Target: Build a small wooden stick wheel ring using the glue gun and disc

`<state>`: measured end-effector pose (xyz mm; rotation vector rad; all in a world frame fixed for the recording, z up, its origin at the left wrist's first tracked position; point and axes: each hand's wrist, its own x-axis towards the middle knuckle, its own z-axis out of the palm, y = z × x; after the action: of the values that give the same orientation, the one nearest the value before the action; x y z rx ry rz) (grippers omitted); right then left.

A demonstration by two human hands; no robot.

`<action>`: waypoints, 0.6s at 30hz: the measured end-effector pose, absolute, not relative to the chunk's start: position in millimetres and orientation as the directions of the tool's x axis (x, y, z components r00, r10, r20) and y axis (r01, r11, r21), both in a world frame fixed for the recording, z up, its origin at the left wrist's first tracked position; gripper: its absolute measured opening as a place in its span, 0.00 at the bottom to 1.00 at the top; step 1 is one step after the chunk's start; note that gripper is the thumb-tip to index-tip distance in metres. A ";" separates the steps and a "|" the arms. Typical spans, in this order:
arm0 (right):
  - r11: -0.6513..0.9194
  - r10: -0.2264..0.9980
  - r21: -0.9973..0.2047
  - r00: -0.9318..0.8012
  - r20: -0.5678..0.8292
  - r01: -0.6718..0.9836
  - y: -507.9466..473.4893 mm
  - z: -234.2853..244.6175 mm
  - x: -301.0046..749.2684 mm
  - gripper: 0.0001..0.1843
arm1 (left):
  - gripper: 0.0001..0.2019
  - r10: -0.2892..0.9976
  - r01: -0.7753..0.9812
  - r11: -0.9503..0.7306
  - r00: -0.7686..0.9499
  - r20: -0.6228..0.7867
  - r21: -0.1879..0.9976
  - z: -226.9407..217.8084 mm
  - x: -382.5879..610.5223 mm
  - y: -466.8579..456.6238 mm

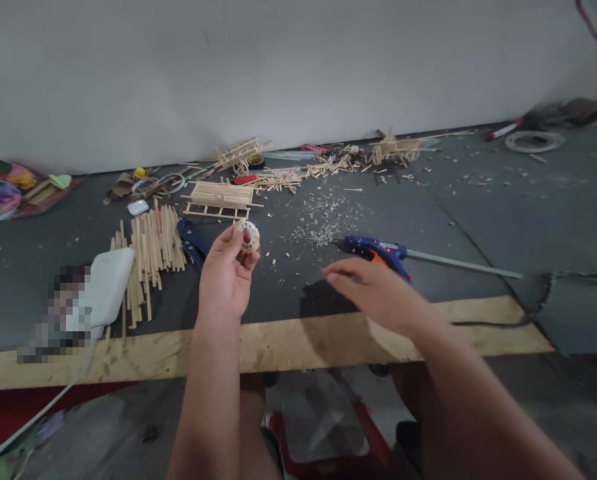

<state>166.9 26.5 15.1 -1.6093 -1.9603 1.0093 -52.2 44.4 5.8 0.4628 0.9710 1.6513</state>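
Note:
My left hand [227, 277] is raised over the dark table and pinches a small round wooden wheel [249, 236] between thumb and fingertips. My right hand [373, 291] hovers palm down, fingers stretched out, just in front of a blue hot glue gun [378, 251] that lies on the table with a glue stick [461, 265] sticking out of its back. The right hand is slightly blurred and holds nothing. Wood shavings [323, 223] lie scattered between the two hands.
A bundle of thin wooden sticks [151, 250], blue pliers [193, 243] and a white power adapter [105, 283] lie at left. A stick ladder frame [219, 200] and small stick models [395, 148] sit farther back by the wall. The table's wooden front edge [288, 343] runs below my hands.

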 end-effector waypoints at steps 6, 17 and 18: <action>0.209 0.963 -0.492 -0.265 -0.045 0.845 37.1 -14.4 104.2 0.20 | 0.05 0.935 -0.614 -0.003 -0.283 -0.216 0.789 2.4 -47.2 35.1; 0.254 0.962 -0.481 -0.269 0.038 0.839 51.4 -30.7 90.3 0.21 | 0.06 0.924 -0.650 0.028 -0.273 -0.267 0.759 4.6 -43.3 24.4; 0.253 0.964 -0.500 -0.263 0.052 0.829 52.3 -31.7 90.4 0.20 | 0.06 0.924 -0.651 0.030 -0.272 -0.269 0.759 4.6 -44.2 24.2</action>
<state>90.4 52.3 -31.7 -1.6441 -2.1832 0.5394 -44.2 24.2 4.6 0.3791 0.9827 1.5825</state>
